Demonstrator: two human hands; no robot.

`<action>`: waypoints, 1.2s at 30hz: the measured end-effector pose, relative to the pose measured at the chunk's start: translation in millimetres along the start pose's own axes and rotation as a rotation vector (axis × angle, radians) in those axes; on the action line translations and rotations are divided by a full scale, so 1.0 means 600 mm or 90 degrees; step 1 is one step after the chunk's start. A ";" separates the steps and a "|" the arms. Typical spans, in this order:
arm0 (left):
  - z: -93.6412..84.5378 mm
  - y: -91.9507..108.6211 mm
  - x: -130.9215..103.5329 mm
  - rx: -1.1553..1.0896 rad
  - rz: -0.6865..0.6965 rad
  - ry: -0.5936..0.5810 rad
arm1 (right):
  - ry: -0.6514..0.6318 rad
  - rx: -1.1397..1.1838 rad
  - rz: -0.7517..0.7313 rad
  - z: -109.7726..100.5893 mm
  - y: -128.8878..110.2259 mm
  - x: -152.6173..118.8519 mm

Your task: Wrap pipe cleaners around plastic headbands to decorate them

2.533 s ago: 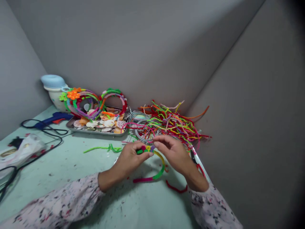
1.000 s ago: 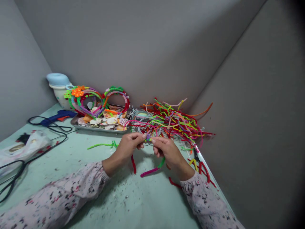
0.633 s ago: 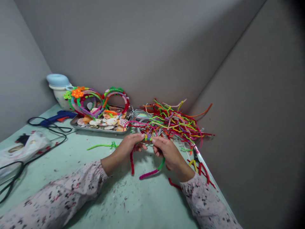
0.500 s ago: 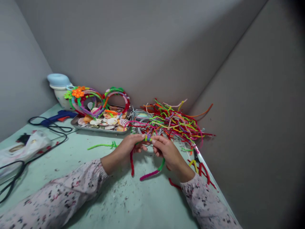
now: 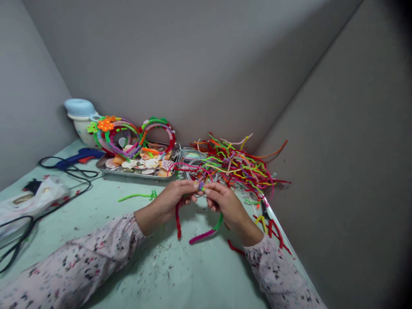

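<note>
Between my hands is a curved headband wrapped in coloured pipe cleaners (image 5: 203,236). Its red end hangs below my left hand (image 5: 170,198), and its green and magenta end hangs below my right hand (image 5: 228,207). Both hands pinch the band at its top, where a small purple stretch shows between the fingertips. Fingers cover the rest of the upper curve. Just left of my left hand, a bright green pipe cleaner (image 5: 137,197) lies on the table.
Finished-looking headbands (image 5: 124,124) lean over a metal tray (image 5: 135,174) of seashells. A heap of pipe cleaners (image 5: 234,163) lies at the back right beside wire loops. On the left are a blue glue gun (image 5: 79,156), a black cable (image 5: 85,187), a plastic bag (image 5: 53,193) and a blue-lidded container (image 5: 80,122).
My left fingertips have shifted slightly right along the band, covering the yellow part that showed earlier. My right hand stays nearly in place.
</note>
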State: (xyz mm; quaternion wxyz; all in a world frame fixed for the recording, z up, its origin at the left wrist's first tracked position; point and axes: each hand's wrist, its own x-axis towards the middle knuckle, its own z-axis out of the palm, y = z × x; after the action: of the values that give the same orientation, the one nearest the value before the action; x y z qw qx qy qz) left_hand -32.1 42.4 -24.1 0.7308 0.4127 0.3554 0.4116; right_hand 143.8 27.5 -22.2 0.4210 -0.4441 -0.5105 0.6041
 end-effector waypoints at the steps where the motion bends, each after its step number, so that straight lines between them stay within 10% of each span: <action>1: 0.001 0.001 0.000 0.002 0.001 0.003 | 0.001 -0.001 0.000 0.000 0.000 0.000; 36: 0.022 0.003 -0.011 0.282 0.083 0.066 | 0.051 -0.102 -0.046 0.008 -0.012 -0.001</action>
State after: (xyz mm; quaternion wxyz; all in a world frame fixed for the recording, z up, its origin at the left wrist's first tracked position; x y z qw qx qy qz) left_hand -23.9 32.6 -16.2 0.5752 0.5630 0.4469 0.3904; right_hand 139.9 26.8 -14.5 0.4256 -0.4818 -0.5554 0.5275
